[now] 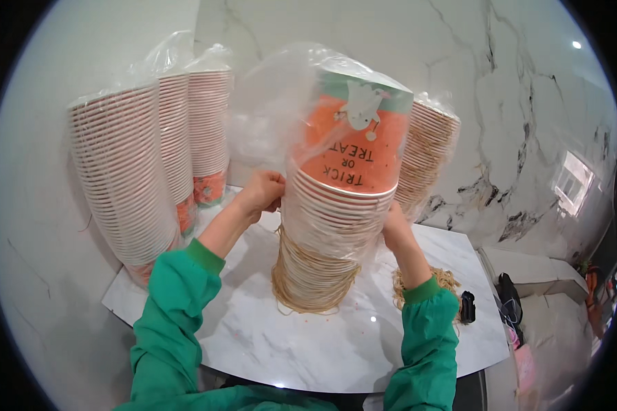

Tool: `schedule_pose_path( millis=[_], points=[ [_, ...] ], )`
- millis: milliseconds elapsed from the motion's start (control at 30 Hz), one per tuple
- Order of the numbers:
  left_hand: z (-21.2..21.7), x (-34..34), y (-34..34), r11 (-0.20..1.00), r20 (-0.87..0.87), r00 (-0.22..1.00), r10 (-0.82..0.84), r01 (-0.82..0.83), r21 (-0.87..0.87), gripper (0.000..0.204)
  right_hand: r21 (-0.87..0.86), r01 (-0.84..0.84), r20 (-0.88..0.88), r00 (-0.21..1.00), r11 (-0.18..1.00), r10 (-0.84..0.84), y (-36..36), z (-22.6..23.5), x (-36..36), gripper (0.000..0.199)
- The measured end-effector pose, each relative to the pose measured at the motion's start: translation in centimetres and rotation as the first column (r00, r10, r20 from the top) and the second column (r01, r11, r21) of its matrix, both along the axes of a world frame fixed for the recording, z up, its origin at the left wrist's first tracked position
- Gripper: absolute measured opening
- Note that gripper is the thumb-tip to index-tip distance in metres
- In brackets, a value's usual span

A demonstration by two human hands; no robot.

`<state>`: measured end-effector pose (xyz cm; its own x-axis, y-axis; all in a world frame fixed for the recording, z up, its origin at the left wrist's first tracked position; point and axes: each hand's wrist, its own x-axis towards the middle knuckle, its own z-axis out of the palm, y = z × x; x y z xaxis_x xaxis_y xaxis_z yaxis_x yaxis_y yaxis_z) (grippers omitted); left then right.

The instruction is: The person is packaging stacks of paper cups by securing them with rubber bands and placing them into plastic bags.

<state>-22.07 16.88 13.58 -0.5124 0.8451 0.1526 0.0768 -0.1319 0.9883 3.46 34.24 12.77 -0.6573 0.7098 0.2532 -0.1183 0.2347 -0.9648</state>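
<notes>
Pinching the clear bag (260,120), as far as visible in the head view, with a narrow grip of the left hand (259,195), and flanking the tall cup stack (343,202) on its right with the right hand (395,229) in a grip too hidden to judge, probably against tipping. Has the stack standing mouth-down in the middle of the bench (243,329), sheathed above and ringed by tan bands (315,274) below, likely for holding together.

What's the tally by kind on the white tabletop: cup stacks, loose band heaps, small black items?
Cup stacks: 5
Loose tan band heap: 1
Small black item: 1
Total: 7
</notes>
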Motion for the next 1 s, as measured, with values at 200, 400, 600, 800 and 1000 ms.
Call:
schedule_pose_path(
  millis=[200, 400, 600, 800, 1000],
  points=[
    [-3.9, 2.8, -1.8, 0.996, -0.083, 0.996, 0.043, -0.05, -0.076, 0.003, 0.327, 0.035, -0.017, 0.999, 0.944, -0.031, -0.2, -8.0, 1.6, 0.03],
    [-9.0, 2.1, -2.0, 0.977, -0.149, 0.989, 0.0, -0.032, -0.212, 0.006, 0.425, -0.021, 0.107, 0.994, 0.905, -0.027, -0.1, -13.7, 1.8, 0.033],
    [-21.0, -0.1, -3.0, 0.984, -0.303, 0.948, 0.097, -0.138, -0.116, 0.016, 0.508, -0.213, 0.662, 0.716, 0.835, -0.22, -2.8, -14.7, 1.0, 0.039],
    [-14.3, 2.8, -4.6, 0.858, -0.893, 0.42, 0.162, -0.506, -0.083, 0.027, 0.723, 0.25, 0.092, 0.889, 0.644, -0.448, -0.5, -10.1, 4.9, 0.022],
    [4.0, 3.6, -6.1, 0.846, -0.153, 0.9, 0.407, -0.309, 0.435, 0.067, 0.471, 0.351, -0.436, 0.89, 0.809, -0.132, -9.3, 10.5, 5.1, 0.053]
  ],
)
